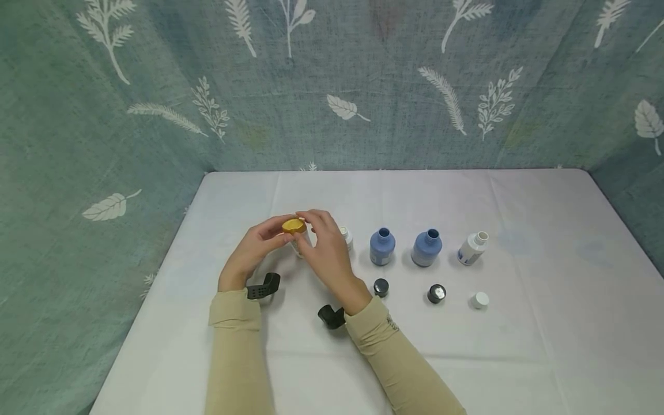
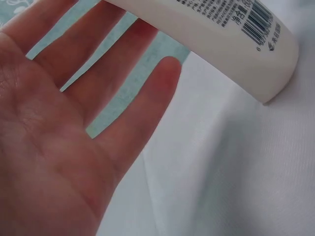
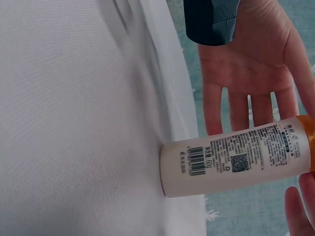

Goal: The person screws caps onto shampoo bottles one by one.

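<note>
Both hands meet at a white bottle point(image 1: 300, 249) with an orange cap point(image 1: 294, 225), left of the table's middle. My left hand point(image 1: 251, 251) pinches it near the cap between thumb and forefinger, its other fingers point(image 2: 142, 110) spread along the side. From the right, my right hand point(image 1: 329, 251) grips the cap area with thumb and fingertips. In the right wrist view the printed label and barcode of the bottle point(image 3: 236, 160) show, its base close over the cloth. Partly hidden behind the right hand is another white bottle point(image 1: 346, 237).
Two uncapped blue bottles point(image 1: 381, 248) point(image 1: 426, 249) and an uncapped white bottle point(image 1: 470, 250) stand in a row to the right. Before them lie two black caps point(image 1: 381, 287) point(image 1: 436, 293) and a white cap point(image 1: 479, 300). A patterned green curtain point(image 1: 332, 86) hangs behind the white-clothed table point(image 1: 519, 346).
</note>
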### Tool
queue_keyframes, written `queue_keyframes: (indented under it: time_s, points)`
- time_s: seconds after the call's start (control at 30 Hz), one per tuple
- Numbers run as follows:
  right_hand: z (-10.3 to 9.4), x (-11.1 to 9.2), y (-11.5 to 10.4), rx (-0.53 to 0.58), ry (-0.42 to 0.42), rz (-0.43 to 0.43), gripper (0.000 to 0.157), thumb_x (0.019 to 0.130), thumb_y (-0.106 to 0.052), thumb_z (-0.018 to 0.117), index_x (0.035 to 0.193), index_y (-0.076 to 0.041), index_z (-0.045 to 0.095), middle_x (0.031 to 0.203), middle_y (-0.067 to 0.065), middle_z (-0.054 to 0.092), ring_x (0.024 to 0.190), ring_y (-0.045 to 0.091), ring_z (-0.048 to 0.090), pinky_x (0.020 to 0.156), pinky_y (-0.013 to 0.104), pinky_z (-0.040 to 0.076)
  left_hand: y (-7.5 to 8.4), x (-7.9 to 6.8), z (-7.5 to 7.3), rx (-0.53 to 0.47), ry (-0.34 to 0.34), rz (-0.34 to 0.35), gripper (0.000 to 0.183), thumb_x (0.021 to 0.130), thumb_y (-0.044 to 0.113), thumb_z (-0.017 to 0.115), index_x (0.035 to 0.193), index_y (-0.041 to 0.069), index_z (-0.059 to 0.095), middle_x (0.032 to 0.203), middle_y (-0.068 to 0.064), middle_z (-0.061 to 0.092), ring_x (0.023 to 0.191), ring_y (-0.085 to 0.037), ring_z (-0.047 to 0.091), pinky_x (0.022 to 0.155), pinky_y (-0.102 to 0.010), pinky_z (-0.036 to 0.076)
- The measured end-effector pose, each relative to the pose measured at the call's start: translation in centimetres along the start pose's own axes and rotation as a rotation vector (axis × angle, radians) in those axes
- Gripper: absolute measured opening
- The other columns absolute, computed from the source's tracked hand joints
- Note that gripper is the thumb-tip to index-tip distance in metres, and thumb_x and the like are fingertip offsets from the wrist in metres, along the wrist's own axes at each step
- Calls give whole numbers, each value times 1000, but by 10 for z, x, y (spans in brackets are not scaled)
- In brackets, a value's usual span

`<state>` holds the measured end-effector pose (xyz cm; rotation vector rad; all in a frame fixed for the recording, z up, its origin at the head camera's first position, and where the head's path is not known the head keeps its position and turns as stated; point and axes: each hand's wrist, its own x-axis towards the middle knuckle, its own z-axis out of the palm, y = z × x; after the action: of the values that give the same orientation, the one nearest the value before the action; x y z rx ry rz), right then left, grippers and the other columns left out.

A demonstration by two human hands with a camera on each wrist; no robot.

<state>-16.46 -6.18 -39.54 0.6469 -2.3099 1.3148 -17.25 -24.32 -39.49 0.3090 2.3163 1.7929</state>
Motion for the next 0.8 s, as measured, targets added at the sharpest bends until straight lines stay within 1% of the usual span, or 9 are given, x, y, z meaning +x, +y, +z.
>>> queue_keyframes:
  time_s: [0.13, 0.23, 0.33, 0.43, 0.47, 0.53, 0.6, 0.67, 0.8]
  points:
    - [-4, 1, -1, 39, -4, -2, 37, 85, -22, 60, 120, -12, 53, 119, -2, 49, 102, 7, 47, 82, 20, 41, 13, -4, 2, 9, 34, 64, 42, 88, 27, 57, 128, 19, 48, 128, -1, 48, 117, -17, 43, 97, -46, 30]
    - [-8, 3, -1, 93, -2, 11, 37, 87, -22, 57, 123, -13, 50, 120, -3, 49, 105, 6, 47, 84, 22, 42, 20, -6, 4, 18, 101, 118, 40, 90, 23, 54, 129, 17, 47, 128, -2, 49, 119, -16, 41, 98, -46, 29]
    - [-12, 4, -3, 160, -5, 27, 38, 90, -26, 53, 126, -15, 47, 121, -4, 48, 108, 5, 45, 86, 22, 42, 25, -5, 6, -5, 222, 203, 40, 90, 18, 53, 130, 16, 46, 127, -4, 50, 118, -17, 42, 98, -42, 32]
    - [-17, 6, -5, 227, -21, 34, 40, 91, -29, 50, 128, -16, 44, 123, -6, 47, 110, 5, 45, 87, 21, 41, 29, -4, 6, -72, 360, 308, 40, 89, 16, 55, 128, 14, 47, 124, -7, 51, 115, -21, 45, 95, -37, 37]
    - [-18, 6, -6, 252, -30, 35, 40, 92, -30, 49, 129, -15, 44, 124, -6, 46, 111, 5, 45, 87, 20, 41, 30, -4, 5, -90, 398, 342, 40, 89, 16, 56, 128, 14, 47, 123, -8, 52, 114, -22, 46, 94, -37, 38]
    - [-22, 7, -7, 303, -48, 38, 41, 92, -29, 48, 130, -14, 43, 125, -5, 45, 111, 8, 45, 87, 22, 41, 32, -4, 5, -134, 448, 397, 40, 88, 16, 57, 127, 11, 48, 121, -11, 52, 111, -26, 48, 92, -37, 40]
    - [-27, 9, -10, 354, -75, 58, 40, 93, -29, 47, 130, -14, 43, 125, -5, 46, 111, 10, 46, 88, 23, 41, 37, -4, 6, -168, 457, 440, 39, 88, 13, 56, 126, 9, 48, 120, -14, 53, 110, -29, 49, 91, -39, 40]
    - [-32, 10, -11, 391, -104, 97, 39, 92, -30, 47, 129, -17, 44, 122, -5, 48, 109, 10, 47, 88, 25, 42, 44, -6, 8, -182, 450, 470, 37, 89, 10, 53, 125, 7, 49, 118, -16, 53, 108, -32, 49, 91, -41, 40]
    - [-42, 14, -13, 425, -180, 189, 35, 92, -31, 48, 126, -23, 47, 115, -6, 54, 105, 6, 49, 88, 27, 42, 64, -9, 16, -168, 436, 493, 32, 90, 4, 48, 122, 6, 51, 114, -18, 54, 105, -33, 51, 90, -42, 40]
